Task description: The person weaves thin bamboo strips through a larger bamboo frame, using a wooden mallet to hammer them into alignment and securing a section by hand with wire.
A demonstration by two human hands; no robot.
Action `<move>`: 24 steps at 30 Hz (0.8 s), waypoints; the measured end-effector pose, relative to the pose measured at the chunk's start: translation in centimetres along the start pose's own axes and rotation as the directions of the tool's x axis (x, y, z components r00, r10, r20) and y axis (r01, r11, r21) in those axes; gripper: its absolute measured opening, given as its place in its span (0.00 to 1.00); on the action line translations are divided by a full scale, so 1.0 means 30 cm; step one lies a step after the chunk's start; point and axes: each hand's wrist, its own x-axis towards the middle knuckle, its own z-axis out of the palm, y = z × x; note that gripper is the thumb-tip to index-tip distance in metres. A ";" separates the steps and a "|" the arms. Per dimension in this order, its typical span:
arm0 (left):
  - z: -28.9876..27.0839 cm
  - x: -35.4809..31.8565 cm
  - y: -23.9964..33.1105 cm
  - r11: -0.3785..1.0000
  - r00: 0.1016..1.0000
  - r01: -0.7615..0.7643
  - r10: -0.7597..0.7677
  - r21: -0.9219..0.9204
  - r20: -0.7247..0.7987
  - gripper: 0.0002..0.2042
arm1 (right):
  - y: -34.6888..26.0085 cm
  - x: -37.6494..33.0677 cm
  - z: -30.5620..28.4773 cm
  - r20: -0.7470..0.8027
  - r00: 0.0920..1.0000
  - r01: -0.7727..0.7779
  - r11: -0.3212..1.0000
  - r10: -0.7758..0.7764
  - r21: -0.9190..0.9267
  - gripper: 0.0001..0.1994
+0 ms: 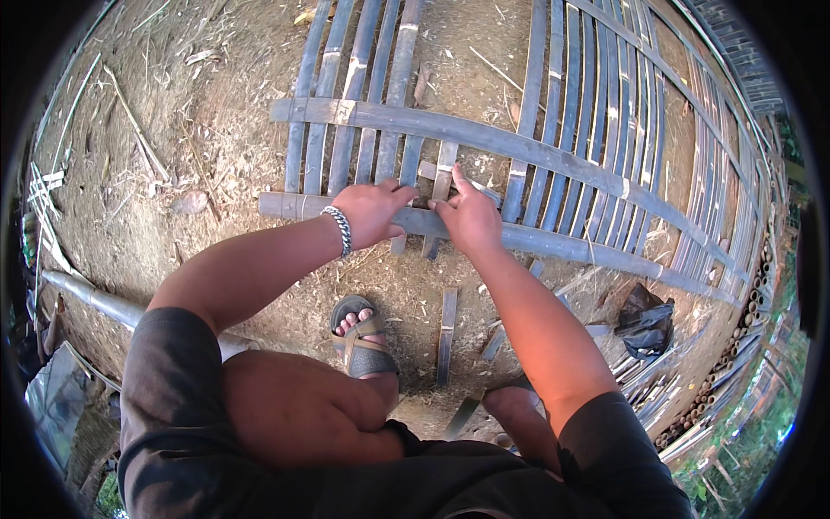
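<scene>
A bamboo lattice lies on the ground, its upright slats crossing two long bamboo rails. My left hand (372, 213), with a chain bracelet at the wrist, is closed over the near rail (553, 241), its thumb on the near side. To its right, my right hand (471, 216) grips a lighter bamboo slat (443, 169) where it crosses that rail. Its index finger stretches along the slat and its thumb points toward my left hand. The slat's far end meets the far rail (493, 138). A short bamboo piece (428, 169) lies crosswise beside it. My fingers partly hide the crossing.
Near my sandalled foot (367, 337) lies a loose bamboo strip (447, 336). A black plastic bag (644, 320) sits at the right, with stacked bamboo poles (743, 333) beyond it. A thick bamboo pole (95, 297) lies at the left, near scattered thin strips (50, 208).
</scene>
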 end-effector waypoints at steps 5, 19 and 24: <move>-0.007 0.005 0.009 1.000 1.000 0.019 -0.019 0.009 0.020 0.33 | 0.005 0.004 -0.009 0.021 1.000 -0.004 1.000 0.004 0.007 0.39; -0.010 0.006 0.010 1.000 0.999 0.028 -0.028 -0.011 0.021 0.33 | 0.007 0.008 -0.016 0.040 0.999 -0.028 1.000 0.029 -0.010 0.39; -0.010 0.005 0.010 0.999 0.999 0.034 -0.034 -0.007 0.021 0.33 | -0.005 0.005 -0.023 0.052 0.998 -0.032 0.999 0.033 -0.025 0.39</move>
